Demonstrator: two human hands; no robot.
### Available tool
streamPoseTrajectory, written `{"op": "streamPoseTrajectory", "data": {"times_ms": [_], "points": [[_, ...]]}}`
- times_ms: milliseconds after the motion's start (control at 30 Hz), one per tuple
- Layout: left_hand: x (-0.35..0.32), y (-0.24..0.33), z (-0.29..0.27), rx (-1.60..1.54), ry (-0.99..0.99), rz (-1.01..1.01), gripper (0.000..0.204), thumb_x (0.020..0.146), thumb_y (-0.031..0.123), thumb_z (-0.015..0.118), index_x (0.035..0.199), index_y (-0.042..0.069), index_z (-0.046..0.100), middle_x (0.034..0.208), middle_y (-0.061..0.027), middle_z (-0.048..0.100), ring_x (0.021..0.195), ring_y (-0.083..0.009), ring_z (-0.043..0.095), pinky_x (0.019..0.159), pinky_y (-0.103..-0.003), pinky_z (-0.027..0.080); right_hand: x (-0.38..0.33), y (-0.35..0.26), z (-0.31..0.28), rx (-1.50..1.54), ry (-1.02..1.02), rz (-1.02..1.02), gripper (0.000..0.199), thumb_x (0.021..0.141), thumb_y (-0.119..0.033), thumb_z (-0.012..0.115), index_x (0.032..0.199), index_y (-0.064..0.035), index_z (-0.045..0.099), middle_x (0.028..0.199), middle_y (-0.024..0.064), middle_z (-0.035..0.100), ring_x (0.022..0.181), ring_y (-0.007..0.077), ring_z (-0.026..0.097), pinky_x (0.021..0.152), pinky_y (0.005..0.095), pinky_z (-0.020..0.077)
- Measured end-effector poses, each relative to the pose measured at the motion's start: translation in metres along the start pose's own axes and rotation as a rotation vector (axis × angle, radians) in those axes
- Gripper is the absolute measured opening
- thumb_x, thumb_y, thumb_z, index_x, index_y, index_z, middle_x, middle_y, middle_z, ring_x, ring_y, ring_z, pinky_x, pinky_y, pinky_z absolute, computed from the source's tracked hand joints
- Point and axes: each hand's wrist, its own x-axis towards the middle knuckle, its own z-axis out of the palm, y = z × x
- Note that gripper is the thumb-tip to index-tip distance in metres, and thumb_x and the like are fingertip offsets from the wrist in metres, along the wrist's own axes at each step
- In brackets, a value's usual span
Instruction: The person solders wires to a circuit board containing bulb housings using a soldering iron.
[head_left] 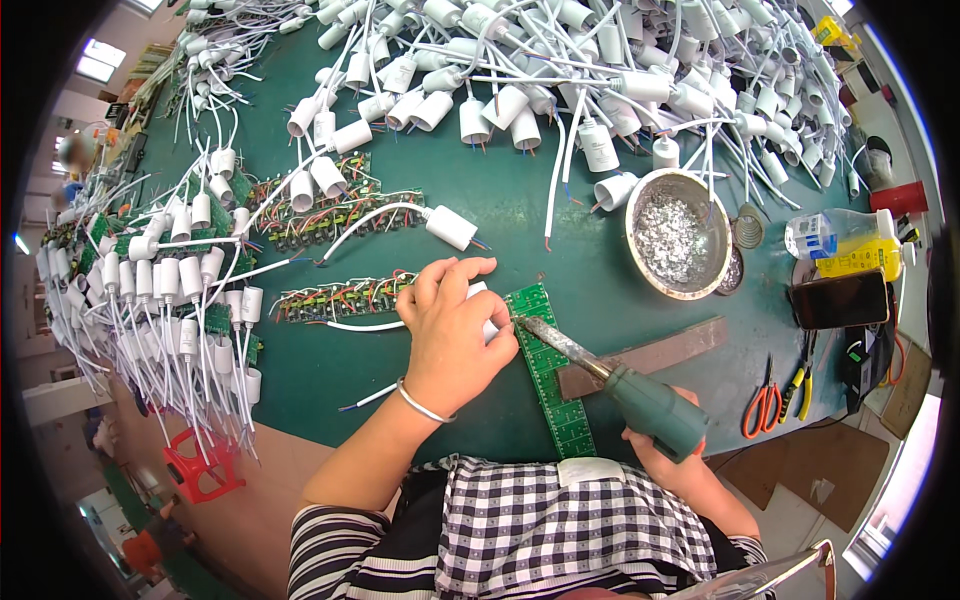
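Left hand (pixel 450 325) pinches white housing (pixel 489 331); right hand (pixel 660 465) grips soldering iron (pixel 640 398) at green PCB (pixel 549 380). Left-side batch (pixel 168 280) seems wired; loose pile (pixel 645 86) remains.

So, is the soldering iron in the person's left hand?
No, the right hand holds the soldering iron, while the left hand holds a white cylinder.

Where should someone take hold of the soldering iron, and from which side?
By its thick green handle, coming from the near right. The iron lies slantwise, with the handle toward that side, while its thin metal shaft points away to the left, ending over the green board. The shaft may be hot, so it's best left alone.
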Motion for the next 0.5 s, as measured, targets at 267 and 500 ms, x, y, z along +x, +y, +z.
{"op": "streamPoseTrajectory", "data": {"times_ms": [267, 500], "points": [[0.000, 0.000, 0.001, 0.015, 0.039, 0.022, 0.011, 0.063, 0.012, 0.068, 0.064, 0.013, 0.058, 0.123, -0.0032, 0.054, 0.121, -0.0315, 0.039, 0.097, -0.049, 0.023, -0.002, -0.004, -0.010, 0.264, 0.221, 0.117, 0.034, 0.087, -0.027, 0.063, 0.113, -0.0059, 0.061, 0.089, 0.0078, 0.064, 0.073, 0.0165, 0.059, 0.062, 0.0261, 0.0450], [0.001, -0.003, 0.004, 0.009, 0.063, 0.048, 0.010, 0.064, 0.013, 0.068, 0.065, 0.013, 0.058, 0.123, -0.0039, 0.054, 0.120, -0.0312, 0.039, 0.098, -0.048, 0.023, 0.002, 0.021, -0.040, 0.191, 0.495, -0.096, 0.044, 0.093, -0.016, 0.054, 0.130, 0.0030, 0.044, 0.119, 0.0148, 0.059, 0.071, 0.0151, 0.058, 0.061, 0.0284, 0.0495]]}}
